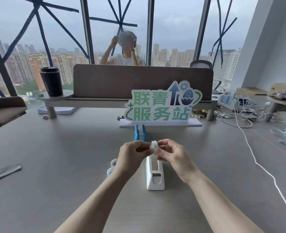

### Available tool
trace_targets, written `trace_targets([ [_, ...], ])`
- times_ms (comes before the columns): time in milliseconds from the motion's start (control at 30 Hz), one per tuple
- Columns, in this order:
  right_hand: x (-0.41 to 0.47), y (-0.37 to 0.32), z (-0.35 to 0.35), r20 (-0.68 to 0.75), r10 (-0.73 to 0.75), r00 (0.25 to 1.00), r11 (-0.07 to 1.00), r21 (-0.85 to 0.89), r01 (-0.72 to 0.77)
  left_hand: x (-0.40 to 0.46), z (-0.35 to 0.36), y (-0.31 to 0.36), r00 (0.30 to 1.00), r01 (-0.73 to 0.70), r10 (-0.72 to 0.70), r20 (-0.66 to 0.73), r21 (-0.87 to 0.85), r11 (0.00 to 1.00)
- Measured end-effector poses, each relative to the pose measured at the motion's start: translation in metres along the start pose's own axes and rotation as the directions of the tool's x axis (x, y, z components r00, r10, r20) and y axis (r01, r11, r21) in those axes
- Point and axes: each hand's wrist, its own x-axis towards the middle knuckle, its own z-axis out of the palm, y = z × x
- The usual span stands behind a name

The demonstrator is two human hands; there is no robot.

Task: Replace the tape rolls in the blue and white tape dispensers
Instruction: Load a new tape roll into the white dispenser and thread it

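A white tape dispenser (pixel 155 175) lies on the grey table just below my hands, its roll slot showing empty. A white tape roll (pixel 154 146) is held edge-on above it, pinched between my left hand (pixel 133 154) and my right hand (pixel 170 153). My left fingers grip its left face, my right fingers its right side. The blue tape dispenser (pixel 139 133) stands farther back, partly hidden behind my left hand. Two clear tape rolls (pixel 112 166) lie on the table to the left of my left wrist.
A green-and-white sign (pixel 160 105) on a flat base stands behind the blue dispenser. A black cup (pixel 51 81) sits on a shelf at back left. White cables (pixel 250 148) trail across the right side. A grey strip (pixel 3 171) lies at left. A person sits beyond the divider.
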Motion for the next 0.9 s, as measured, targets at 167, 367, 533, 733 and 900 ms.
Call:
trace_targets([
  [167,-0.001,0.001,0.000,0.005,0.008,1.000,1.000,-0.030,-0.008,0.001,0.003,-0.002,0.999,0.035,-0.035,0.003,-0.019,0.999],
  [367,-0.002,0.001,-0.004,-0.007,0.010,1.000,0.998,-0.060,-0.011,0.003,0.007,-0.002,0.999,0.026,-0.026,0.025,-0.014,1.000],
  [533,-0.003,0.003,-0.007,-0.021,0.017,1.000,0.997,-0.075,-0.019,0.005,0.010,-0.002,0.997,0.044,-0.042,0.058,-0.034,0.998],
  [733,-0.002,0.007,-0.010,-0.027,0.022,0.999,0.991,-0.130,-0.025,0.009,0.013,-0.004,0.994,0.070,-0.067,0.081,-0.039,0.997],
  [900,0.002,0.013,-0.011,-0.025,0.020,0.999,0.981,-0.194,-0.025,0.010,0.013,-0.008,0.993,0.084,-0.078,0.090,-0.055,0.995],
])
